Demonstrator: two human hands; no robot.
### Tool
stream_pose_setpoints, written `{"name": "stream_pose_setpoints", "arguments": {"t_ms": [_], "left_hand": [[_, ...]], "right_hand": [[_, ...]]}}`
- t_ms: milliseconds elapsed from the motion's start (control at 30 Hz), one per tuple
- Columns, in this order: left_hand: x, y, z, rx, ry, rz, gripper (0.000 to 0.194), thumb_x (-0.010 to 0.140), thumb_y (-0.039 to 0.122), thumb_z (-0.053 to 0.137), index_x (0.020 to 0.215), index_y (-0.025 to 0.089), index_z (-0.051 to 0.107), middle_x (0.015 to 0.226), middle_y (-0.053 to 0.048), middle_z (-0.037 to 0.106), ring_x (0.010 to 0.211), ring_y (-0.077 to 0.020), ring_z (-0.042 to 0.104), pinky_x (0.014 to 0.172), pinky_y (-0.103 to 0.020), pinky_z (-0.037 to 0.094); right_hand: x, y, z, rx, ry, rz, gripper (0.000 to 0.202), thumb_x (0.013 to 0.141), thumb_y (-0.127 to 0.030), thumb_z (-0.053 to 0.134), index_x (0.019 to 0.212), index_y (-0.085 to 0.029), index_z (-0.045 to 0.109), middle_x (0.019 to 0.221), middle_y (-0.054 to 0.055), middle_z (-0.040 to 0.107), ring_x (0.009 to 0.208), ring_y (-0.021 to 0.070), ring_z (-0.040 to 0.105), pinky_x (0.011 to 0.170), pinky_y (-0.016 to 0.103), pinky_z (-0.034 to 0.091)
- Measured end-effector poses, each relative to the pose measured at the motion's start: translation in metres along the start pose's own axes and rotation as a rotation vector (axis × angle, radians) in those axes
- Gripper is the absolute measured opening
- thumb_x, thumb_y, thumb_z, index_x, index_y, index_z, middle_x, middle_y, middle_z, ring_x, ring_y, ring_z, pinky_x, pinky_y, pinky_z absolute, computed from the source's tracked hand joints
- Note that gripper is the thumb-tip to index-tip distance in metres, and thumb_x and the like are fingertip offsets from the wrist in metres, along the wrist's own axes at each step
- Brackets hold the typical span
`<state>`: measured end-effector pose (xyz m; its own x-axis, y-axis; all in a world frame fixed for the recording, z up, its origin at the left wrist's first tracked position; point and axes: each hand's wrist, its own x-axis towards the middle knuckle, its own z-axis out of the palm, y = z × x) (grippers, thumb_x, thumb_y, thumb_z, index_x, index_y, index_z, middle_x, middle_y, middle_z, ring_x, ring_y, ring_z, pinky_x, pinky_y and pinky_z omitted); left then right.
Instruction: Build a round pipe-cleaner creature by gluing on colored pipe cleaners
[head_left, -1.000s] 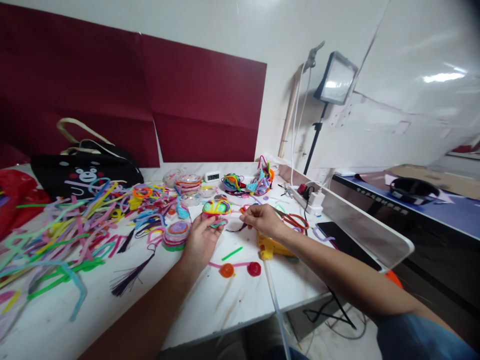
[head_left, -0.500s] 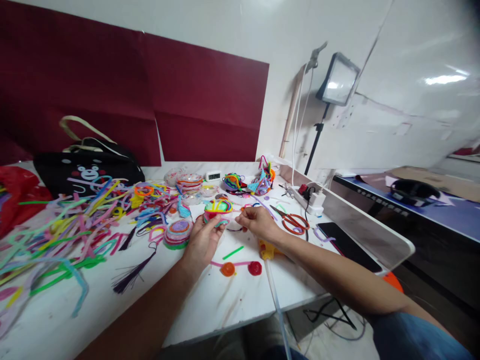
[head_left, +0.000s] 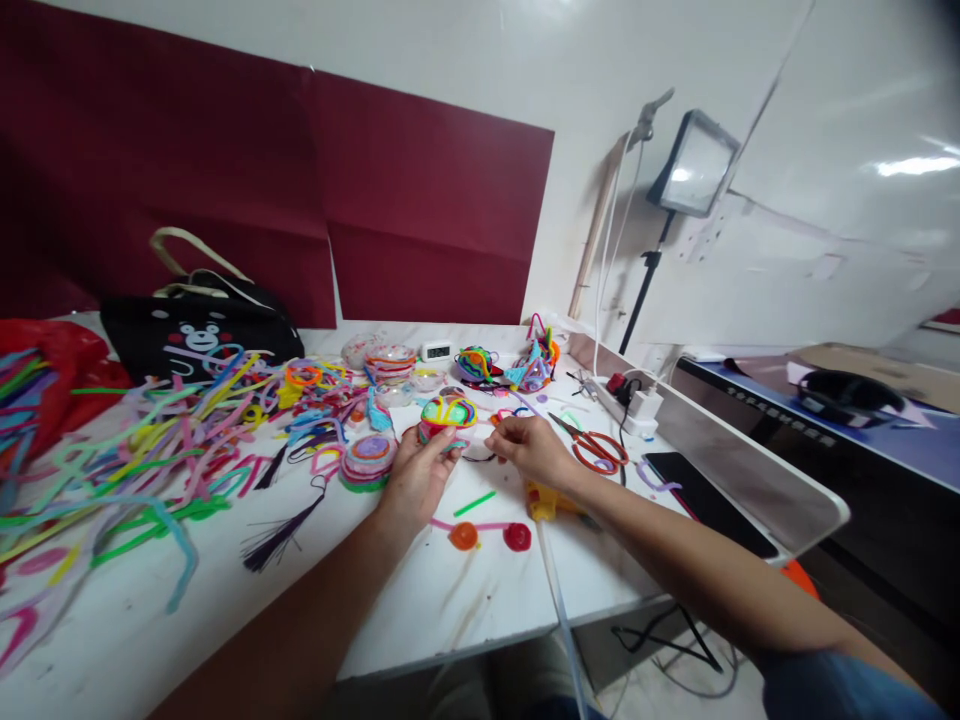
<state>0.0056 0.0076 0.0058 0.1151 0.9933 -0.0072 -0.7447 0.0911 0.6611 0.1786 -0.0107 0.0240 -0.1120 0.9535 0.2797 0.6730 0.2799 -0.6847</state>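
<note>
My left hand grips a small round pipe-cleaner craft, striped yellow, green and pink on top. Just right of it, my right hand is closed in a pinch above the table; what sits between its fingertips is too small to make out. Under the right forearm lies a yellow glue gun, partly hidden, with a clear glue stick reaching past the table edge. In front of the hands are a short green pipe-cleaner piece, an orange coil and a red coil on a pink strip.
Loose pipe cleaners heap up on the left, near a purple tassel and a layered round craft. Orange-handled scissors, a phone and a power strip lie right. A black bag stands behind.
The whole view has shifted slightly, so things appear farther right. My hands keep nearly the same pose, and the left still holds the round craft.
</note>
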Motion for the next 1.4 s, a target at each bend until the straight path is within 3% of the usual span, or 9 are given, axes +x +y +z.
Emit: {"name": "stream_pose_setpoints", "arguments": {"t_ms": [333,433,567,667,733,1000,1167,1267,1400], "left_hand": [[-0.006,0.003,0.001,-0.073,0.002,0.023,0.035,0.061,0.013,0.082,0.083,0.018,0.056,0.077,0.003,0.066,0.066,-0.0108,0.061,0.055,-0.023,0.045],[-0.009,0.004,0.003,-0.057,-0.024,0.011,0.035,0.062,0.015,0.082,0.086,0.019,0.056,0.079,0.003,0.065,0.065,-0.0097,0.061,0.056,-0.023,0.044],[-0.011,0.005,0.004,-0.064,-0.036,0.003,0.034,0.064,0.016,0.082,0.086,0.02,0.056,0.083,0.002,0.065,0.066,-0.0099,0.062,0.057,-0.023,0.045],[-0.011,0.006,0.005,-0.083,-0.044,-0.015,0.033,0.064,0.016,0.081,0.083,0.02,0.055,0.085,0.001,0.066,0.069,-0.0113,0.064,0.057,-0.023,0.045],[-0.011,0.006,0.005,-0.103,-0.056,-0.032,0.031,0.065,0.016,0.081,0.082,0.019,0.055,0.085,0.001,0.067,0.07,-0.0117,0.064,0.057,-0.023,0.045],[-0.016,0.009,0.008,-0.024,-0.155,-0.108,0.022,0.072,0.018,0.077,0.085,0.02,0.059,0.083,-0.002,0.071,0.076,-0.0157,0.067,0.061,-0.025,0.047],[-0.011,0.014,0.006,0.083,-0.192,-0.211,0.026,0.079,0.041,0.068,0.095,0.02,0.065,0.091,-0.008,0.071,0.079,-0.0217,0.066,0.054,-0.029,0.048],[-0.009,0.018,0.004,0.214,-0.199,-0.068,0.036,0.075,0.042,0.071,0.105,0.021,0.067,0.102,-0.009,0.07,0.082,-0.0214,0.065,0.055,-0.028,0.049],[-0.013,0.021,0.008,0.507,-0.285,0.118,0.071,0.059,0.022,0.085,0.126,0.026,0.059,0.13,-0.01,0.059,0.115,-0.0253,0.059,0.082,-0.027,0.051]], "right_hand": [[0.013,0.03,-0.03,-0.165,0.008,-0.005,0.018,0.081,-0.029,0.058,0.075,-0.017,0.07,0.061,0.003,0.067,0.056,0.0167,0.055,0.058,0.028,0.038],[0.023,0.028,-0.028,-0.187,0.012,-0.045,0.014,0.078,-0.027,0.061,0.079,-0.018,0.072,0.077,0.007,0.072,0.07,0.0206,0.061,0.066,0.032,0.042],[0.024,0.01,-0.021,0.232,-0.135,-0.032,0.027,0.073,-0.029,0.071,0.099,-0.02,0.071,0.107,0.009,0.07,0.093,0.0221,0.064,0.077,0.032,0.048],[0.018,-0.007,-0.015,0.703,-0.301,0.033,0.042,0.07,-0.029,0.078,0.111,-0.023,0.066,0.108,0.006,0.07,0.094,0.0181,0.064,0.077,0.028,0.049],[0.015,-0.014,-0.012,0.853,-0.314,0.083,0.043,0.069,-0.027,0.08,0.11,-0.023,0.067,0.1,0.004,0.071,0.085,0.0143,0.064,0.07,0.024,0.047],[0.015,-0.013,-0.009,1.091,-0.245,0.235,0.033,0.055,-0.022,0.089,0.081,-0.017,0.07,0.069,-0.001,0.069,0.06,0.0092,0.057,0.056,0.022,0.04],[0.007,-0.01,-0.015,1.144,-0.228,0.241,0.033,0.054,-0.023,0.089,0.079,-0.016,0.068,0.068,-0.001,0.069,0.06,0.0094,0.058,0.056,0.021,0.041],[0.002,-0.008,-0.021,1.145,-0.211,0.257,0.034,0.055,-0.024,0.088,0.08,-0.016,0.068,0.07,0.001,0.071,0.062,0.0116,0.061,0.056,0.022,0.042],[-0.006,-0.006,-0.028,1.166,-0.242,0.272,0.033,0.057,-0.023,0.087,0.082,-0.015,0.067,0.069,0.001,0.07,0.062,0.0109,0.06,0.056,0.02,0.043]]}}
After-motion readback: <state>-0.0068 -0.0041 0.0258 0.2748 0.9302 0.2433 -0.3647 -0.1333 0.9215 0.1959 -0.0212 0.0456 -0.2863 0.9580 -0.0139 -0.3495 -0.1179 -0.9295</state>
